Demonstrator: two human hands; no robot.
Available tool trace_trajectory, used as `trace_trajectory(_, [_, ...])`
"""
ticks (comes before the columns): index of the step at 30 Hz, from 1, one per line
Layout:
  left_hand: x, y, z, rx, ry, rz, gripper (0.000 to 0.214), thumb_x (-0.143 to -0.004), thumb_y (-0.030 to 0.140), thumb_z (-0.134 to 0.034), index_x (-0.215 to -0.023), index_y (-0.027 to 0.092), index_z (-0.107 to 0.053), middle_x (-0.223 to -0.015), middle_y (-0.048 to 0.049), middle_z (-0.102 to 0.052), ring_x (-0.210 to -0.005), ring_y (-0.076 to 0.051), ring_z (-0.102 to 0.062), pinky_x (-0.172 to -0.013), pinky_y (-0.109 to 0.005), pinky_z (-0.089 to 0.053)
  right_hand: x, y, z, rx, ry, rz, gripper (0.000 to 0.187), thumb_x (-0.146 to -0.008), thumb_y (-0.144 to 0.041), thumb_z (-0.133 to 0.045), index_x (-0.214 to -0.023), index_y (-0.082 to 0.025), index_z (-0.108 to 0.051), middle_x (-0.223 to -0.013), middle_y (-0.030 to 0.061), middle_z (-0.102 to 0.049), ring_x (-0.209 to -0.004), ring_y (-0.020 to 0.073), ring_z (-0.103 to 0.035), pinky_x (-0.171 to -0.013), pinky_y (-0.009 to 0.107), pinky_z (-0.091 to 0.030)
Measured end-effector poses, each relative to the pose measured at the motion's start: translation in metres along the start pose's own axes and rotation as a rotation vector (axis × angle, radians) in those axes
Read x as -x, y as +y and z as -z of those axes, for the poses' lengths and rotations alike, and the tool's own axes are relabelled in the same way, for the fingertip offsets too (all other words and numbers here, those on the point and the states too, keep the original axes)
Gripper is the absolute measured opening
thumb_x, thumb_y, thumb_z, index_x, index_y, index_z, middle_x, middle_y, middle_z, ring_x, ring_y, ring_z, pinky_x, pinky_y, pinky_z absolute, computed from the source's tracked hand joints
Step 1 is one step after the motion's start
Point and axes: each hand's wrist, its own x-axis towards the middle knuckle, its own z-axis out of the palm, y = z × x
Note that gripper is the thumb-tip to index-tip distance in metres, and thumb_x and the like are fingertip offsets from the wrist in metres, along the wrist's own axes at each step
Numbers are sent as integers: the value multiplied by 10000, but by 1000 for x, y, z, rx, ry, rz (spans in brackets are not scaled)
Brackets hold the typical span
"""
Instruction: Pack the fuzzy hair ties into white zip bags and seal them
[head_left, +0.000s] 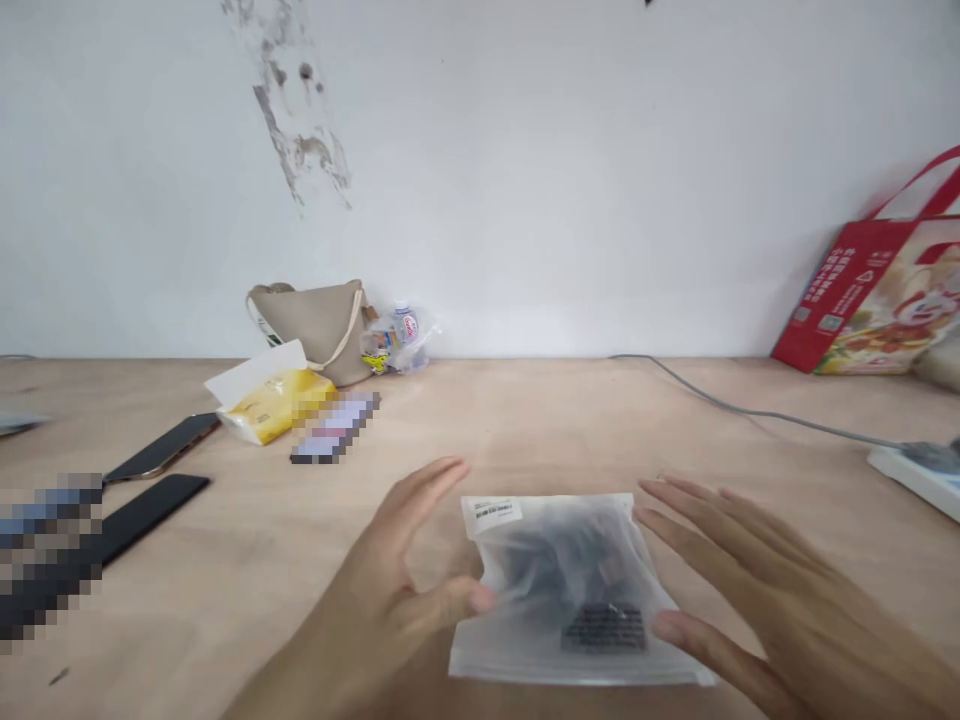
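A frosted plastic zip bag [559, 590] lies flat on the light wooden table [480, 430], holding dark items that show only dimly. It has a white barcode label at its top left corner and a dark printed patch low on its front. My left hand [375, 600] stands at the bag's left side, the thumb tip over its edge. My right hand [772, 600] flanks the right side with spread fingers, the thumb tip over the lower right edge. Neither hand visibly grips the bag.
At the left lie two dark phones [154, 510], a pixelated patch, a yellow tissue pack [274, 405] and a pixelated card [335, 427]. A beige handbag [311, 330] and a bottle in plastic [401, 337] stand by the wall. A red printed bag [877, 290], grey cable [757, 410] and white power strip [919, 480] are right.
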Motion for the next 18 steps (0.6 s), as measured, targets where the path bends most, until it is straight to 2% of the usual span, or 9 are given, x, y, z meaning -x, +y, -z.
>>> trace_trajectory(2, [2, 11, -23, -60, -22, -144, 642, -846, 580, -445, -1405, 285, -336, -1473, -69, -355, -1343, -284, -329, -1076, -470, -328, -14, -18, -14, -55, -21, 11, 508, -872, -398, -474, -1294, -115, -484, -1284, 144, -566, -1163, 279, -529, -873, 399, -475])
trace_trajectory(4, [-1, 22, -47, -113, -109, -345, 739, -850, 603, -412, -1455, 232, -207, -1498, -91, -298, -1373, -287, -263, -1091, -477, -307, -31, -33, -29, -104, -137, 62, 566, -846, -347, -485, -1333, -64, -439, -1339, 167, -506, -1231, 294, -464, -942, 428, -440])
trace_trajectory(5, [-4, 25, -58, -145, -142, -389, 768, -853, 613, -388, -1462, 194, -179, -1505, -114, -271, -1382, -295, -232, -1093, -493, -297, -39, -38, -37, -128, -199, 91, 561, -830, -321, -502, -1336, -85, -449, -1326, 162, -521, -1231, 301, -465, -962, 445, -423])
trace_trajectory(7, [-10, 28, -74, -207, -254, -342, 826, -840, 645, -373, -1458, 131, -181, -1500, -158, -255, -1384, -322, -206, -1085, -529, -293, -49, -44, -50, -199, -325, 123, 588, -794, -304, -540, -1355, -152, -445, -1344, 138, -508, -1248, 318, -440, -1007, 491, -367])
trace_trajectory(10, [-14, 21, -87, -226, -341, -232, 836, -828, 662, -375, -1451, 130, -211, -1488, -173, -282, -1374, -344, -224, -1080, -573, -270, -48, -47, -60, -334, -422, 101, 663, -775, -373, -558, -1393, -204, -388, -1420, 110, -423, -1305, 321, -353, -1069, 526, -256])
trace_trajectory(14, [-9, 5, -95, -156, -343, -231, 836, -819, 645, -420, -1461, 168, -178, -1500, -150, -270, -1378, -338, -206, -1096, -573, -232, -39, -49, -61, -437, -457, 16, 669, -762, -388, -559, -1378, -176, -410, -1399, 124, -451, -1313, 321, -332, -1097, 516, -184])
trace_trajectory(18, [-6, 4, -98, -115, -325, -189, 819, -842, 608, -413, -1461, 143, -149, -1495, -169, -270, -1374, -331, -213, -1088, -572, -239, -36, -49, -61, -544, -446, -68, 701, -712, -393, -595, -1357, -169, -436, -1381, 117, -474, -1314, 310, -326, -1106, 500, -168])
